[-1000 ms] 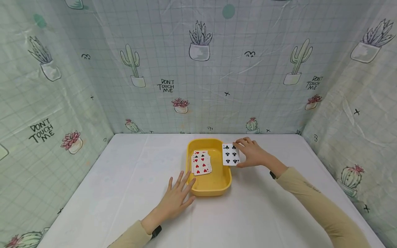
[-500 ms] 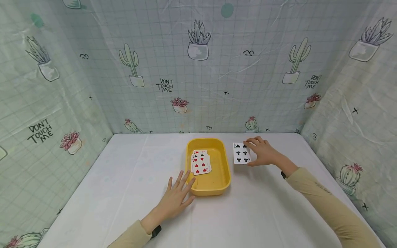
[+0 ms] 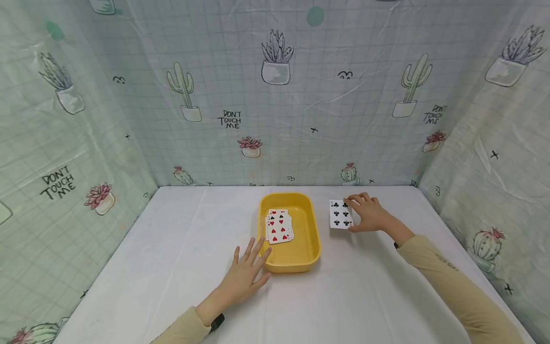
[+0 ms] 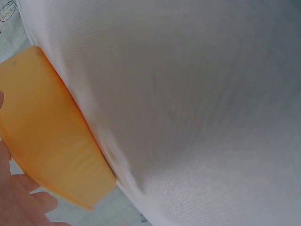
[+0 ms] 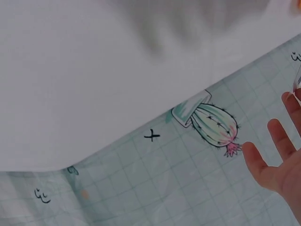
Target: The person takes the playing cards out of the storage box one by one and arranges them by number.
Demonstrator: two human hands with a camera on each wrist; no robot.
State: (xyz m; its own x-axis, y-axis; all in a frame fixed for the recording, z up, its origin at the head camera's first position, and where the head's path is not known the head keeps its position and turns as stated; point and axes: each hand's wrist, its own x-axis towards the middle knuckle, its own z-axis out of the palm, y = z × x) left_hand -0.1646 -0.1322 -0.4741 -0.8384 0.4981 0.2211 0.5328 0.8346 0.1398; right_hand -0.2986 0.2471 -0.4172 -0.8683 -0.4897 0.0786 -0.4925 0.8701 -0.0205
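A yellow tray [image 3: 311, 239] sits mid-table and holds a small fanned pile of playing cards [image 3: 279, 227], red hearts on top. My left hand [image 3: 251, 258] lies flat on the white table, fingers spread, their tips against the tray's near left corner; the left wrist view shows the tray's wall [image 4: 42, 132] by that hand [image 4: 14, 200]. My right hand [image 3: 353, 213] pinches a six of clubs card [image 3: 339, 214] by its right edge, low over the table to the right of the tray. In the right wrist view only its fingers [image 5: 273, 157] show.
The white table [image 3: 172, 248] is walled on three sides by cactus-print cloth [image 3: 275, 95]. The table's edge and the cloth wall [image 5: 155, 188] show close beside my right hand. Beige sleeves cover both forearms.
My right hand has carried the six of clubs from the tray's right rim rightwards, away from the tray. The left hand and the cards in the tray have stayed put.
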